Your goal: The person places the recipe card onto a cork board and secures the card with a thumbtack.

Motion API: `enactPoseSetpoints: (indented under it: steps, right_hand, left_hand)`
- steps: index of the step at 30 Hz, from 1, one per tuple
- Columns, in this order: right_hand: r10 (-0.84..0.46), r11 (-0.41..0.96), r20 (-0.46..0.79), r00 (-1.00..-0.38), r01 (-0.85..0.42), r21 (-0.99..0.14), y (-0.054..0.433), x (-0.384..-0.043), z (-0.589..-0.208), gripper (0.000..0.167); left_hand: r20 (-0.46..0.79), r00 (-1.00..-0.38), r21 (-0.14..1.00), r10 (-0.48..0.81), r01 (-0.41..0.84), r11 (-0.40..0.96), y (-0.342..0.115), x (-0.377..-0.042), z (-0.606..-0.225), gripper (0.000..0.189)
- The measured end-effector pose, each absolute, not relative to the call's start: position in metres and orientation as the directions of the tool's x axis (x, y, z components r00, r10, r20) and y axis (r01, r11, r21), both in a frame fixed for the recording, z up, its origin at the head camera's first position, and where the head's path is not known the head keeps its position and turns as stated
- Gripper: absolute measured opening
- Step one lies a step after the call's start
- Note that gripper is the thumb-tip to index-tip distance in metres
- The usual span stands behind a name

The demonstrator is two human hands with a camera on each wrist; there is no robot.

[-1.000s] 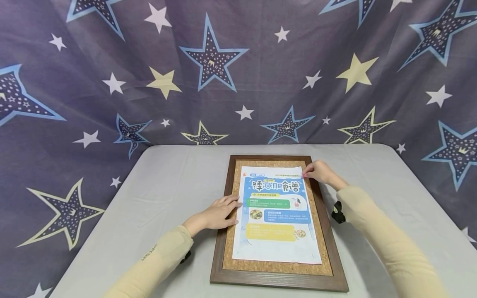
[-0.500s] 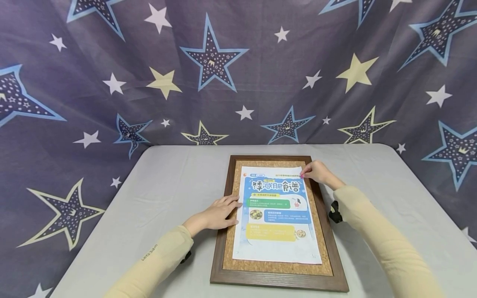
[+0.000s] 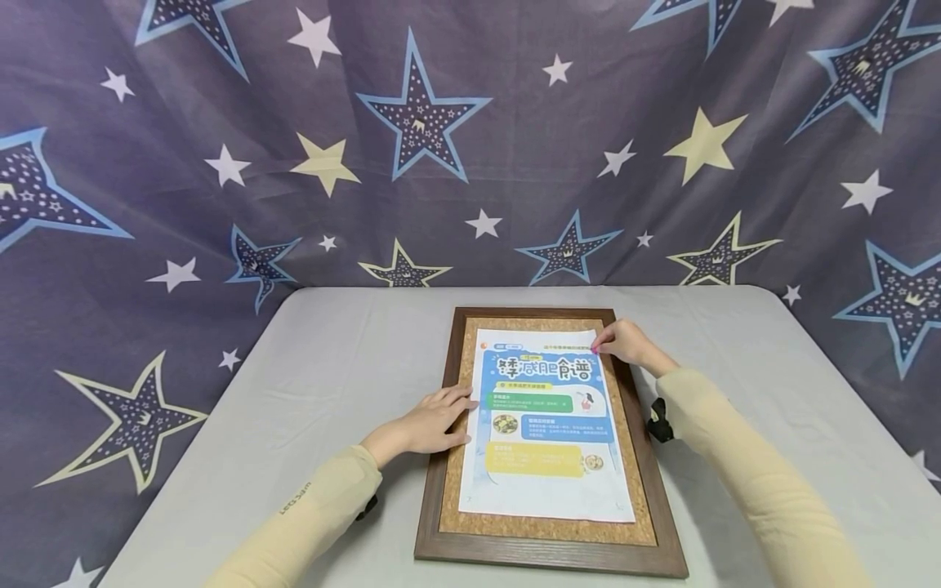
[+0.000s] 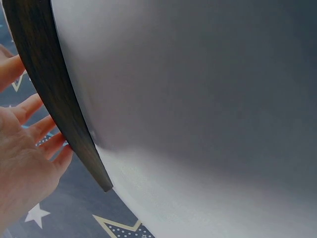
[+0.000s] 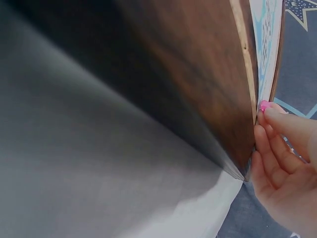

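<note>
A printed poster sheet lies on the cork board, inside its dark brown wooden frame. At the poster's upper right corner my right hand pinches a pink push pin. The right wrist view shows the pin between thumb and forefinger; its point is hidden. My left hand rests on the frame's left side with fingers extended, their tips at the poster's left edge. In the left wrist view the left hand lies along the frame.
The board lies flat on a table with a light grey cover. Behind and around the table hangs a dark curtain patterned with stars. A black wrist device sits under the right sleeve.
My right hand has shifted slightly left and a little down with the push pin, further onto the poster's corner. The left hand and the board have stayed in place.
</note>
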State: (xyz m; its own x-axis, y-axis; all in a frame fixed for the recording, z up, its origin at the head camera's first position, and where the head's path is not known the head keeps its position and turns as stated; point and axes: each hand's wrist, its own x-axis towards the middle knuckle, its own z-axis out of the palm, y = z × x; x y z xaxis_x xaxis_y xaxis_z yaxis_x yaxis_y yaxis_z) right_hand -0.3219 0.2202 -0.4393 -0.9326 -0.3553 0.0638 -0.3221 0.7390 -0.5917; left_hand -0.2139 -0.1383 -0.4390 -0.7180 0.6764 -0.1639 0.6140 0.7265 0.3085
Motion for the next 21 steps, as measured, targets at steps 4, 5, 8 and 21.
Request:
enactPoseSetpoints:
  steps: [4, 5, 8, 21]
  right_hand:
    - [-0.357, 0.740, 0.064, -0.932, -0.324, -0.590, 0.220, -0.322, -0.439, 0.008]
    - [-0.357, 0.740, 0.062, -0.932, -0.323, -0.591, 0.220, -0.322, -0.439, 0.008]
    - [-0.362, 0.739, 0.061, -0.930, -0.326, -0.590, 0.220, -0.322, -0.439, 0.009]
    - [-0.473, 0.640, 0.107, -0.875, -0.425, -0.641, 0.269, -0.414, -0.549, 0.010]
  left_hand:
    - [-0.161, -0.717, 0.310, 0.678, 0.616, 0.725, -0.138, -0.214, -0.439, 0.053]
    - [-0.160, -0.717, 0.313, 0.679, 0.615, 0.724, -0.138, -0.214, -0.439, 0.053]
    - [-0.160, -0.716, 0.317, 0.680, 0.615, 0.722, -0.138, -0.214, -0.439, 0.053]
    - [-0.155, -0.713, 0.325, 0.683, 0.616, 0.717, -0.138, -0.213, -0.437, 0.053]
